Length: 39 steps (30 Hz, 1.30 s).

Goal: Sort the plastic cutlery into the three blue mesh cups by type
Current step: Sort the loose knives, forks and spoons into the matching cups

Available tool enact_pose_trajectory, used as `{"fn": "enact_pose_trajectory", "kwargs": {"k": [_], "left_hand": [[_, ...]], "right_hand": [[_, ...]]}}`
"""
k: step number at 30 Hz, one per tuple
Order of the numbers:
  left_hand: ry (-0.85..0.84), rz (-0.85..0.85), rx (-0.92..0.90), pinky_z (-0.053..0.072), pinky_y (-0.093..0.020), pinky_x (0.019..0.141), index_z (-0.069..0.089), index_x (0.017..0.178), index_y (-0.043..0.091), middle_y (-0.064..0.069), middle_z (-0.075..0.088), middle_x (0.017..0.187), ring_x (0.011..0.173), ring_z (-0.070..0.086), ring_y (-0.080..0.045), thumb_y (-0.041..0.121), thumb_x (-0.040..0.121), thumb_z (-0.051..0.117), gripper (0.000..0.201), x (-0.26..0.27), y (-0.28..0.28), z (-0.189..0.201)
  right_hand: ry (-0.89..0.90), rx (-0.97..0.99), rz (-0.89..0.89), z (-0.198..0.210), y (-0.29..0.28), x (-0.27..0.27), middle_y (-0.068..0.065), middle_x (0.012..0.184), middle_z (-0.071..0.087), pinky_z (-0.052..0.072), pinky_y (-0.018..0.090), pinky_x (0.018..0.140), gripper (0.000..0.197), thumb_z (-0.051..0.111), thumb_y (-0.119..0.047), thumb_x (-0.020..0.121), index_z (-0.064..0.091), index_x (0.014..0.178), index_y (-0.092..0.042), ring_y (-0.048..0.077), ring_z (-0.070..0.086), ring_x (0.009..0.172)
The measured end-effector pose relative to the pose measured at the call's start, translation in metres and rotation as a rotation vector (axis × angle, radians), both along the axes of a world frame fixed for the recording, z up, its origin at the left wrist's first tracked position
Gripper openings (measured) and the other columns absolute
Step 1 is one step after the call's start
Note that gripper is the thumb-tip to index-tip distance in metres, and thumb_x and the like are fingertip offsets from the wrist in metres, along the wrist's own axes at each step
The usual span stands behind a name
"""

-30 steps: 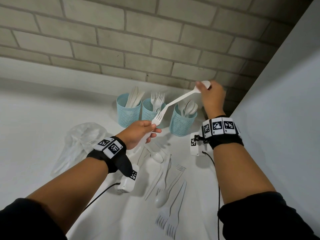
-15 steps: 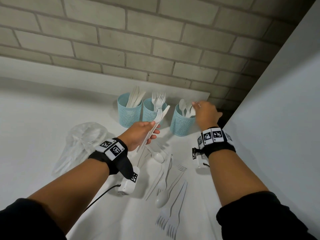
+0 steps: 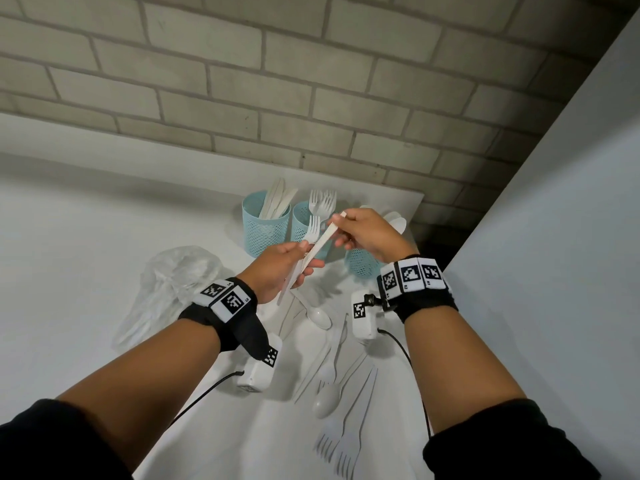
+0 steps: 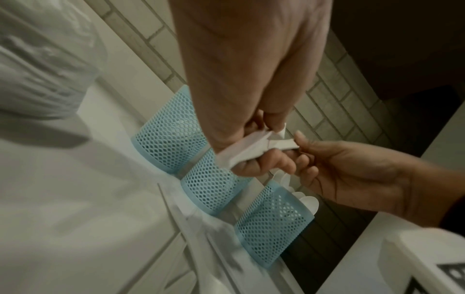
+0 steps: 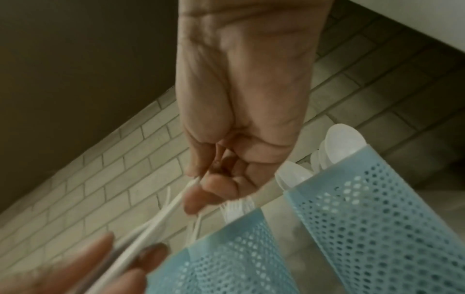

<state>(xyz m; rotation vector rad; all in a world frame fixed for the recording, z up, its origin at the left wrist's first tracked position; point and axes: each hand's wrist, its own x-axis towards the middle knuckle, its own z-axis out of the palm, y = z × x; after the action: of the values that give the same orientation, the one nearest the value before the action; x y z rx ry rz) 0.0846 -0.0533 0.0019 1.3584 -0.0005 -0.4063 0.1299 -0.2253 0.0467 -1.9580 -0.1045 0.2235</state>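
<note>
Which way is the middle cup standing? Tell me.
Upright. The middle cup stands on the table with its mouth upward, forks sticking out.

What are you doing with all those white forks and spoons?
Sorting them by type into three blue cups: the left cup holds knives, the middle cup forks, the right cup spoons. The left hand holds a small bunch with a fork in it, and the right hand pinches the top end of a flat white piece from that bunch. More forks and spoons lie on the table, beside a crumpled plastic bag.
</note>
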Motion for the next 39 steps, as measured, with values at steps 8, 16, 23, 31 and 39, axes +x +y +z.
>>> {"fn": "enact_pose_trajectory", "kwargs": {"k": [8, 16, 23, 31, 39], "left_hand": [[-0.021, 0.157, -0.024, 0.043, -0.015, 0.057, 0.057, 0.114, 0.003, -0.008, 0.068, 0.086, 0.057, 0.054, -0.006, 0.024, 0.100, 0.043, 0.029, 0.003, 0.018, -0.004], [-0.089, 0.215, 0.025, 0.042, -0.011, 0.050, 0.062, 0.098, 0.010, -0.010, 0.069, 0.083, 0.051, 0.056, -0.002, 0.028, 0.098, 0.045, 0.024, 0.007, 0.025, 0.002], [-0.111, 0.361, -0.031, 0.033, -0.011, 0.041, 0.055, 0.113, 0.017, -0.008, 0.066, 0.082, 0.044, 0.053, -0.001, 0.029, 0.101, 0.037, 0.025, 0.006, 0.039, 0.008], [-0.057, 0.383, -0.089, 0.032, -0.012, 0.042, 0.055, 0.119, 0.013, -0.001, 0.053, 0.079, 0.058, 0.037, -0.008, 0.027, 0.101, 0.036, 0.029, 0.013, 0.058, 0.004], [0.059, 0.328, -0.200, 0.032, -0.016, 0.044, 0.059, 0.100, 0.014, -0.002, 0.053, 0.079, 0.055, 0.039, -0.008, 0.015, 0.099, 0.032, 0.027, 0.017, 0.066, -0.001]], "right_hand": [[0.026, 0.030, -0.072, 0.002, -0.016, -0.004, 0.004, 0.074, 0.063, 0.052, 0.015, 0.059, 0.009, 0.060, -0.005, 0.088, 0.064, 0.084, -0.012, 0.007, 0.060, 0.062], [0.084, -0.446, 0.301, 0.023, 0.013, -0.013, -0.011, 0.066, 0.066, 0.041, 0.005, 0.052, 0.021, 0.066, -0.014, 0.086, 0.069, 0.107, -0.012, -0.007, 0.059, 0.054], [0.060, -0.388, 0.275, 0.022, 0.036, -0.003, 0.003, 0.083, 0.066, 0.046, 0.015, 0.060, 0.021, 0.047, -0.005, 0.096, 0.058, 0.113, 0.002, 0.007, 0.061, 0.067], [-0.229, 0.478, -0.205, 0.033, 0.075, 0.036, 0.009, 0.100, 0.064, 0.053, 0.021, 0.076, 0.026, 0.042, 0.010, 0.092, 0.045, 0.091, -0.016, 0.012, 0.064, 0.085], [-0.199, 0.293, -0.266, -0.003, 0.113, 0.061, 0.016, 0.111, 0.065, 0.049, 0.041, 0.097, 0.022, 0.056, 0.000, 0.089, 0.048, 0.087, -0.021, 0.023, 0.062, 0.101]]}}
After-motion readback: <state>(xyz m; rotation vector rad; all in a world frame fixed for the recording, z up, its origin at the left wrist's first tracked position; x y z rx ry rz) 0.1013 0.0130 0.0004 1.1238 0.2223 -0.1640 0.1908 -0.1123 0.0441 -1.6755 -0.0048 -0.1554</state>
